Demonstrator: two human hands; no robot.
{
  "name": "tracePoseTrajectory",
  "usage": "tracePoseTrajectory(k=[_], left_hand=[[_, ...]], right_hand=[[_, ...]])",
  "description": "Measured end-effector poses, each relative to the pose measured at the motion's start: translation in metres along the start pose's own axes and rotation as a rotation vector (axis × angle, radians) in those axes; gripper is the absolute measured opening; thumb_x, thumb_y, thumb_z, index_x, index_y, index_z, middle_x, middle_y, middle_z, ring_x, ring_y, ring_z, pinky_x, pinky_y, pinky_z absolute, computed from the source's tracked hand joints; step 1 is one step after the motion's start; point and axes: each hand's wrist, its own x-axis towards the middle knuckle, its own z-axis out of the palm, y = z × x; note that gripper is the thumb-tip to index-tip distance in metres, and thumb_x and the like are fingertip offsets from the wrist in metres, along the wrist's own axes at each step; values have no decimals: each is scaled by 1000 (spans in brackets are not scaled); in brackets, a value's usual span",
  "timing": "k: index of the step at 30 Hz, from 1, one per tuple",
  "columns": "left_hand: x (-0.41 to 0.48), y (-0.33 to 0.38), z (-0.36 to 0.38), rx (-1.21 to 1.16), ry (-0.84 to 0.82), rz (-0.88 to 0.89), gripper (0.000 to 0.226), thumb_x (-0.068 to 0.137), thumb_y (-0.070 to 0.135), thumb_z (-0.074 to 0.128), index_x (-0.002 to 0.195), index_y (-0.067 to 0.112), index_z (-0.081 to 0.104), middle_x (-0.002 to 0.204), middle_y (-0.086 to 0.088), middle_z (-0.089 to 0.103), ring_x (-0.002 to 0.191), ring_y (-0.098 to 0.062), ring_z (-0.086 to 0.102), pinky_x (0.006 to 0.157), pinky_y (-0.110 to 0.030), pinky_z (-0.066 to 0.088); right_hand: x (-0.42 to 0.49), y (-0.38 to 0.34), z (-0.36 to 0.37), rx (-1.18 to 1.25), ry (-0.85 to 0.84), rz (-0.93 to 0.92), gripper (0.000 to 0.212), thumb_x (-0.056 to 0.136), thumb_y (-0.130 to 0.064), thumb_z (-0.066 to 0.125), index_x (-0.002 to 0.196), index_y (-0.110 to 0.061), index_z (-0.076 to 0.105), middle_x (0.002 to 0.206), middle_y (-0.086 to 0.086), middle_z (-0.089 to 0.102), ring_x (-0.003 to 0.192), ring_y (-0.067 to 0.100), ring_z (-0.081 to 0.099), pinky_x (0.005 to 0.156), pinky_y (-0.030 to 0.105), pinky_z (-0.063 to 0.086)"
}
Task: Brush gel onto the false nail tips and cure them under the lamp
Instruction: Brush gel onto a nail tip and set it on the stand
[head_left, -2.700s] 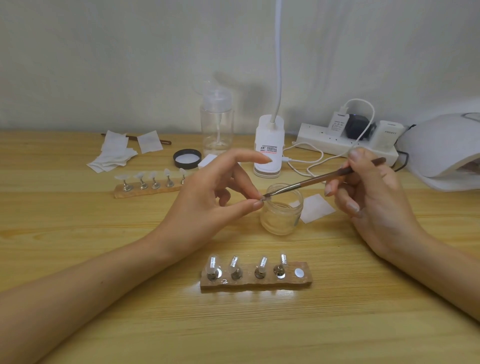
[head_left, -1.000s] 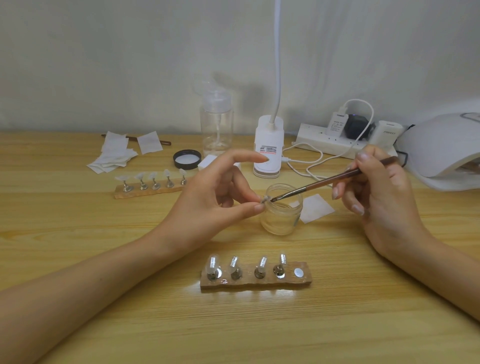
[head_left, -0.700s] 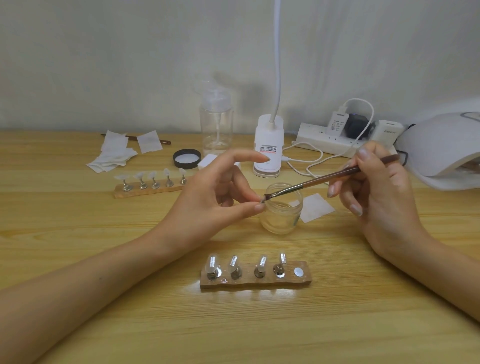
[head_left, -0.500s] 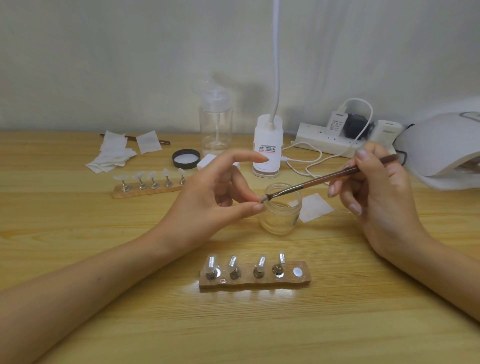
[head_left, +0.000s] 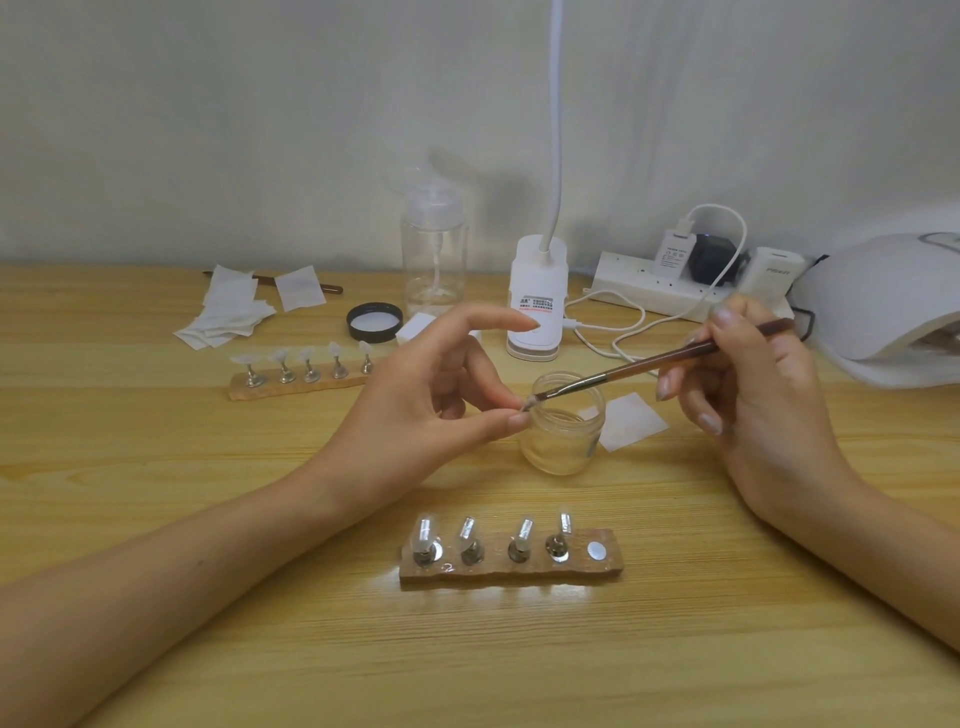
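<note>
Left hand (head_left: 415, 405) with nail tip (head_left: 524, 406), right hand (head_left: 753, 410) with brush (head_left: 649, 366) — jar (head_left: 563, 449) between

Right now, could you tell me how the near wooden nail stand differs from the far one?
The near stand carries four tips, its right-end spot bare; the far stand shows five. The near stand's look clear and glossy, the far stand's whitish. Both are wooden strips.

My left hand (head_left: 431, 400) reaches in from the lower left, thumb and a curled finger pinching a small pale false nail tip (head_left: 523, 406), index finger extended above. My right hand (head_left: 753, 400), entering from the right, grips a slim brown-handled brush (head_left: 670, 359) pen-style, bristles meeting the tip.
</note>
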Motion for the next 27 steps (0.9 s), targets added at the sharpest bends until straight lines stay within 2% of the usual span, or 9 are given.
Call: tracePoseTrajectory(k=[6, 11, 13, 18, 21, 27], left_hand=[[0, -1, -1, 22, 13, 12, 55, 84, 3, 79, 130, 26, 58, 77, 2, 67, 79, -13, 69, 59, -52, 43], [1, 0, 0, 40, 22, 14, 53, 85, 4, 78, 130, 26, 58, 78, 4, 67, 78, -11, 69, 61, -58, 45], [1, 1, 0, 36, 22, 7, 53, 85, 5, 78, 130, 26, 58, 78, 3, 67, 78, -12, 69, 61, -58, 45], [0, 4, 1, -1, 6, -24, 53, 80, 16, 79, 129, 26, 59, 78, 0, 67, 79, -21, 71, 70, -57, 50], [0, 6, 1, -13, -1, -34, 54, 78, 21, 78, 128, 27, 59, 78, 0, 67, 80, -24, 71, 76, -61, 52], [0, 6, 1, -25, 1, -40, 54, 76, 24, 79, 127, 28, 60, 79, -3, 67, 83, -26, 72, 80, -65, 50]], right_hand=[[0, -1, -1, 74, -10, -19, 29, 102, -26, 43, 75, -24, 53, 60, 8, 66, 34, 10, 34, 44, 15, 37], [1, 1, -1, 17, 14, 21, 31, 103, -24, 42, 73, -23, 53, 60, 8, 65, 36, 10, 33, 42, 16, 35], [1, 0, -2, 40, 38, 20, 35, 103, -24, 42, 71, -26, 55, 59, 7, 65, 35, 9, 33, 42, 15, 34], [-1, -1, 1, 31, 12, 15, 28, 100, -30, 45, 74, -24, 55, 62, 8, 67, 37, 11, 35, 43, 17, 35], [-1, -1, 0, -7, 61, 61, 32, 105, -23, 42, 75, -20, 51, 59, 8, 65, 37, 10, 33, 42, 16, 32], [-1, -2, 1, 40, 27, 28, 31, 99, -31, 46, 70, -29, 57, 61, 7, 66, 38, 10, 35, 43, 18, 32]])
